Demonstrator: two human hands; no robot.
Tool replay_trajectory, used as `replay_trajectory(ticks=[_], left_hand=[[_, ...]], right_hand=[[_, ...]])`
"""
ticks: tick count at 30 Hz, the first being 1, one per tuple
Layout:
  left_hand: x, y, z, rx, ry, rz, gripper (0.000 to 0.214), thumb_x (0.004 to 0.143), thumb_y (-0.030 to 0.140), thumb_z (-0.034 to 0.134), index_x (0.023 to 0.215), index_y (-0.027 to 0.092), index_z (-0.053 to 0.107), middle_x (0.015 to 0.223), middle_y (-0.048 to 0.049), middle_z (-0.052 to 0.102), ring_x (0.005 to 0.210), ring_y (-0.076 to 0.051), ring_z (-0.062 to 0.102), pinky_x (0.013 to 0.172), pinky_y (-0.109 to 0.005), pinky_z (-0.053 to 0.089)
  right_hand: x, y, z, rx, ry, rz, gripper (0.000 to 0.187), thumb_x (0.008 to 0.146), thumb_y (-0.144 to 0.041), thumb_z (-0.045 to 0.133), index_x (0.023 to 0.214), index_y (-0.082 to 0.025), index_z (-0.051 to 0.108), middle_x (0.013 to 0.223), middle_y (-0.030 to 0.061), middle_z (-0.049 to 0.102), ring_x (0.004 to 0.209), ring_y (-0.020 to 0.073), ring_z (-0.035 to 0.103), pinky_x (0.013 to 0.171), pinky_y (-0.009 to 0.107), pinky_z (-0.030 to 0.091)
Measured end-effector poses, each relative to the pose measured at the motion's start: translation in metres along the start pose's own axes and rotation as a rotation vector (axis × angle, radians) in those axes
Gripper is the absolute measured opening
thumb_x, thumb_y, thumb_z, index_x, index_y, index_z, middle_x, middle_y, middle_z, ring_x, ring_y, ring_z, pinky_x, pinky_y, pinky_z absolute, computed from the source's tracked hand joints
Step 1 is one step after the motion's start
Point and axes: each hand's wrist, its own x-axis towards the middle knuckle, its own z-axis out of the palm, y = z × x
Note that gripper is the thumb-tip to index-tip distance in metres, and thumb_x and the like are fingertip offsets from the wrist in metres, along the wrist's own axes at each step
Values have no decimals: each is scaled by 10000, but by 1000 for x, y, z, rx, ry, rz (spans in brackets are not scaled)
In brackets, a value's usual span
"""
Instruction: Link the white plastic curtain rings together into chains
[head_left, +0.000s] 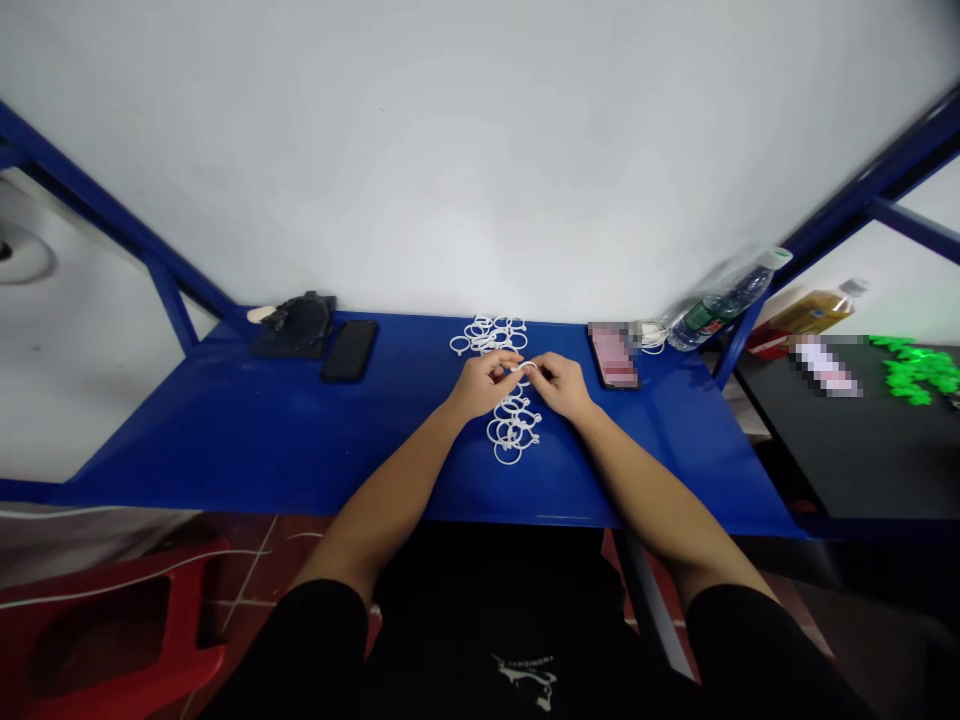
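Note:
Between my two hands is a thin white ring (527,365), pinched from both sides just above the blue table. My left hand (484,382) has its fingers curled and closed on the ring's left side. On the other side, my right hand (559,384) pinches it between thumb and fingers. A near pile of white rings (510,432), each with a small tab, lies on the table below the hands. Behind the hands, against the wall, rests a far pile of similar rings (480,332). Fingers hide part of the held ring.
On the left of the blue table (247,430) lie a black phone (350,350) and a dark crumpled item (300,325). To the right are a second phone (615,356), a white cable (652,337) and a water bottle (724,305). Green pieces (922,372) lie on a black table.

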Motion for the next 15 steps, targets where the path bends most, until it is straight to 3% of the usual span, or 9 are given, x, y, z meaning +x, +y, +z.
replay_trajectory(ticks=[4, 10, 15], left_hand=[[1, 5, -2, -51, -21, -9, 230, 908, 393, 704, 944, 180, 783, 542, 49, 513, 501, -92, 431, 526, -259, 403], [3, -2, -6, -114, -31, -5, 228, 859, 296, 661, 988, 178, 807, 685, -5, 663, 567, -106, 516, 555, -260, 435], [3, -8, -6, -43, -30, -66, 265, 869, 202, 569, 986, 183, 805, 708, -9, 708, 548, -109, 534, 544, -251, 441]], right_hand=[[0, 0, 2, -5, -25, -9, 519, 1055, -625, 483, 779, -227, 668, 717, 50, 670, 656, 187, 604, 620, 333, 432], [2, -3, 2, 24, -71, -7, 536, 1047, -646, 496, 751, -225, 646, 681, 29, 632, 629, 173, 569, 614, 321, 408], [1, -2, 4, 29, -127, -19, 526, 1040, -623, 530, 726, -215, 636, 678, 18, 615, 614, 156, 544, 613, 310, 399]])
